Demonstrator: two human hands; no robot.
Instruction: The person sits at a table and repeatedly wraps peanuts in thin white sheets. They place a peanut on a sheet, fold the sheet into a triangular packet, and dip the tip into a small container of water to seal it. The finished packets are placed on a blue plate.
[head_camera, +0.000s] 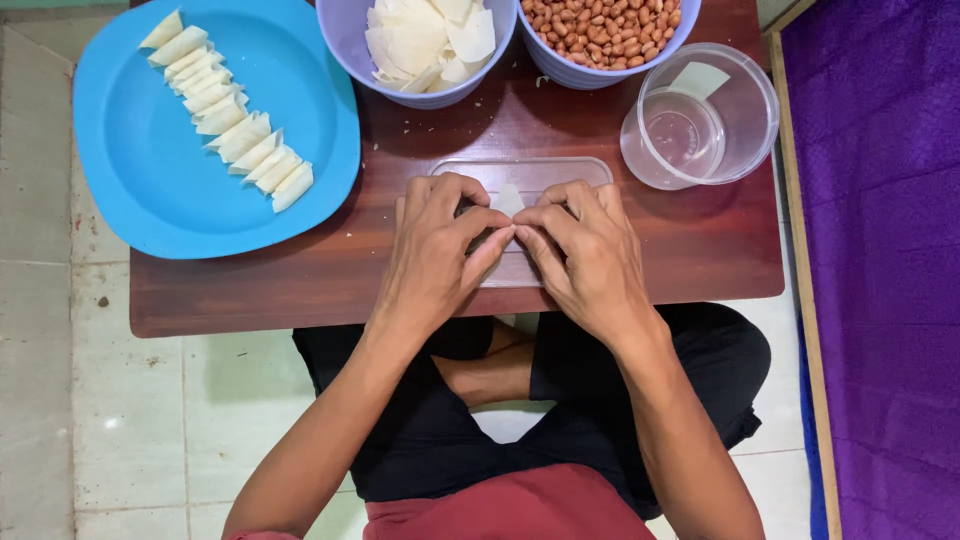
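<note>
1. The small pale, thin dough wrapper (508, 200) sits at the centre of the frame, pinched between the fingertips of both hands; only its upper corner shows above the fingers, the rest is hidden under them
2. The left hand (437, 255) comes in from the lower left, its grip pressed together on the wrapper's left edge, index finger angled toward the middle
3. The right hand (585, 250) comes in from the lower right, its grip likewise pinching the wrapper's right edge; the two index fingertips meet just below the visible corner
4. Both hands rest over a clear, flat rectangular plastic lid (520, 175) lying on the dark red-brown wooden tabletop (690, 240)
5. At the upper right of the frame stands a clear round plastic tub (700, 115); a small pale square label shows on its far wall
6. At the top centre, a lilac plastic bowl (420, 55) holds a heap of loose white wrappers, and just beside it to the right a second lilac bowl (600, 45) holds brown peanuts
7. At the upper left, a round blue plastic plate (150, 190) carries a slanting row of folded white wrappers (230, 120)
8. The visible wrapper corner looks off-white, smooth and pointed upward
</note>
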